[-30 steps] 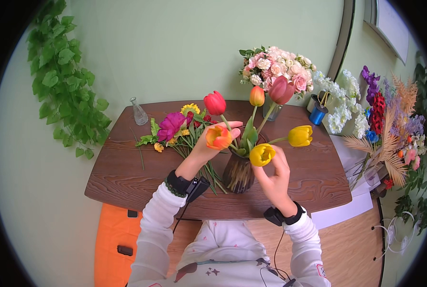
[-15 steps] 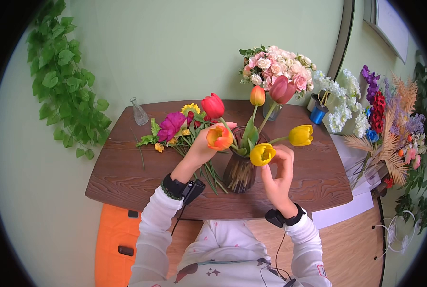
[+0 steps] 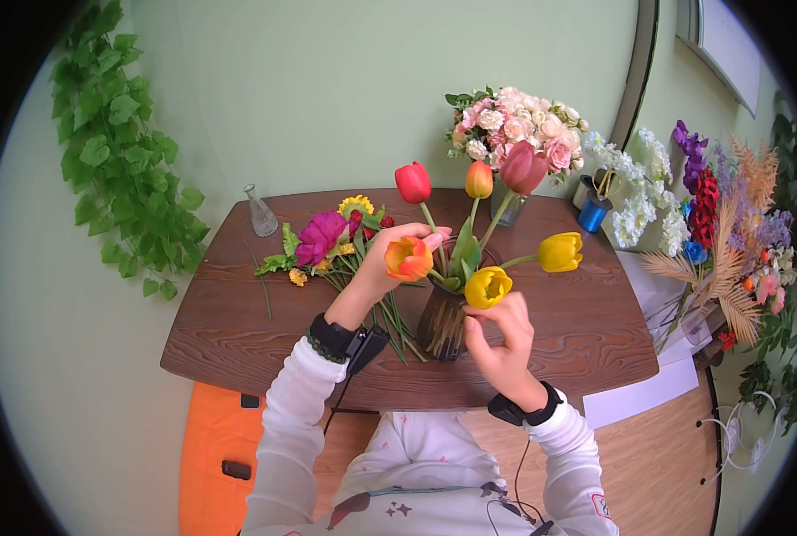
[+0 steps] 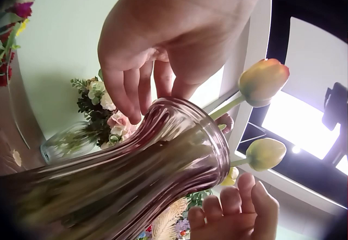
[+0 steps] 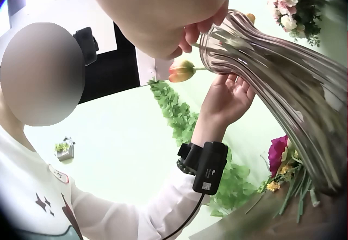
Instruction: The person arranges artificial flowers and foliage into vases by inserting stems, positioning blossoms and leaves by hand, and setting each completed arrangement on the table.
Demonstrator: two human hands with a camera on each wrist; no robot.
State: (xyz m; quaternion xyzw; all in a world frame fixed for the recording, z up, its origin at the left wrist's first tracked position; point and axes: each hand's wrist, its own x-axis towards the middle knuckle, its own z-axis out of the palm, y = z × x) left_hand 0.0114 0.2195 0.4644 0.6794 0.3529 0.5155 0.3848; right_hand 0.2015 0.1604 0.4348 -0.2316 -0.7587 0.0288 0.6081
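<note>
A ribbed glass vase point(image 3: 441, 329) of tulips stands on the brown table, its stems visible through the wall in both wrist views. My left hand point(image 3: 394, 259) is at the left side of the rim, its extended fingertips beside the stem of the red tulip point(image 3: 413, 182). An orange tulip point(image 3: 408, 259) overlaps this hand. Relaxed, slightly bent fingers of my right hand point(image 3: 504, 344) are near the front rim, just below a yellow tulip point(image 3: 488, 288). Another yellow tulip point(image 3: 560, 253) leans out to the right; a small orange tulip point(image 3: 479, 180) and a mauve tulip point(image 3: 524, 168) rise at the back.
Loose flowers, among them a magenta bloom point(image 3: 321, 238), lie left of the vase. Behind them stands a small clear bottle point(image 3: 260, 213). Pink and white roses point(image 3: 523, 129) fill the back; a blue spool point(image 3: 594, 214) sits at the back right, near more flowers point(image 3: 706, 210).
The red tulip has swung right and become more upright as my left hand shifted slightly right. My right hand has moved left and down, nearer the vase's front.
</note>
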